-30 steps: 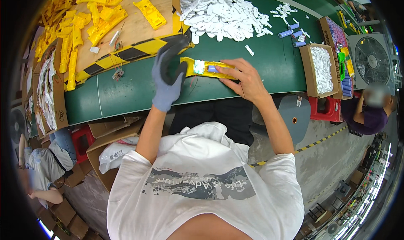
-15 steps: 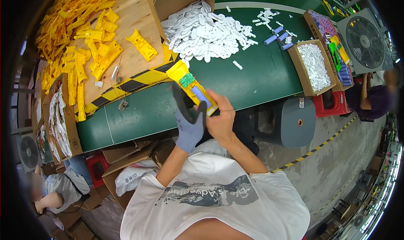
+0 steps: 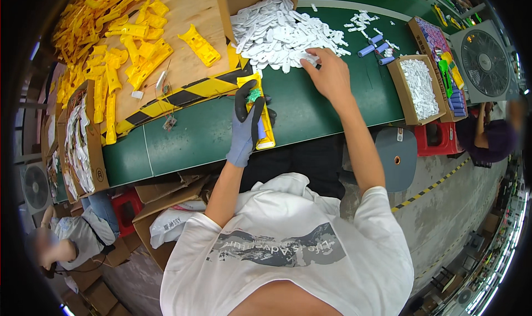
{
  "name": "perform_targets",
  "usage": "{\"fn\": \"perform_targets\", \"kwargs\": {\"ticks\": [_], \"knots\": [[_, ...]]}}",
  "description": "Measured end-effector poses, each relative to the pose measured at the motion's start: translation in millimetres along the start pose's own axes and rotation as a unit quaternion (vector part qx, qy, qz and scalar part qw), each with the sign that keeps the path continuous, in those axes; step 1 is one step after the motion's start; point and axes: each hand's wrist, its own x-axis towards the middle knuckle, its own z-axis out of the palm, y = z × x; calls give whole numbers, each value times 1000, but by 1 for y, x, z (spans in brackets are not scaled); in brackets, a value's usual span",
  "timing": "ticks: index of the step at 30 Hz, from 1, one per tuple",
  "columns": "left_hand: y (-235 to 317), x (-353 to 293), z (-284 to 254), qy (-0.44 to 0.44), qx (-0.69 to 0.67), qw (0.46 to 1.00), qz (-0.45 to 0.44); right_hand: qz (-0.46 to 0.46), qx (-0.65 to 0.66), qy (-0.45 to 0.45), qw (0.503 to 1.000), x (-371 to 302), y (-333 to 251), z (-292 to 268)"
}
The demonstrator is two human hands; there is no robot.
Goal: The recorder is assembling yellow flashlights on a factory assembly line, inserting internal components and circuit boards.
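My left hand (image 3: 243, 129), in a grey glove with black fingertips, is closed around a yellow plastic housing (image 3: 269, 134). Inside the housing show a green circuit board (image 3: 254, 95) and a purple battery cell (image 3: 261, 129), partly covered by the gloved fingers. My bare right hand (image 3: 334, 79) reaches over the near right edge of a heap of white plastic pieces (image 3: 277, 31). Its thumb and forefinger are apart at the pieces; whether they touch one is too small to tell.
Yellow housings (image 3: 147, 55) cover the wooden board (image 3: 185, 75) at left, edged with striped tape. Loose purple cells (image 3: 366, 50) lie right of the heap. A carton of small white parts (image 3: 418, 89) stands at the right table edge, near a fan (image 3: 483, 61).
My right hand has left the housing and moved forward and right to the white heap. The left hand keeps the housing, now turned more upright and shifted slightly. The whole view has shifted a little.
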Motion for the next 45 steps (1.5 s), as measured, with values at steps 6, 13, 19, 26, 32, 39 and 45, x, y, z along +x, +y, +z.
{"fn": "perform_targets", "kwargs": {"ticks": [6,13,19,26,32,39,45], "knots": [[-4,1,-4,-32,-65,997,-13,-62,-103,-18,993,13,13,2],[-5,0,-6,-50,-86,995,-19,-31,-91,2,995,1,10,9],[-5,-2,3,-4,-50,998,-34,14,-24,3,1000,-10,5,2],[-1,0,4,8,-40,998,-39,81,368,-178,909,-65,-47,2],[-5,0,5,30,74,994,70,44,352,-206,912,-76,-46,14],[-5,-7,14,38,90,994,49,149,440,-244,851,-70,-34,19],[-18,-2,10,60,246,947,197,161,471,-170,850,-79,-45,31]]}}
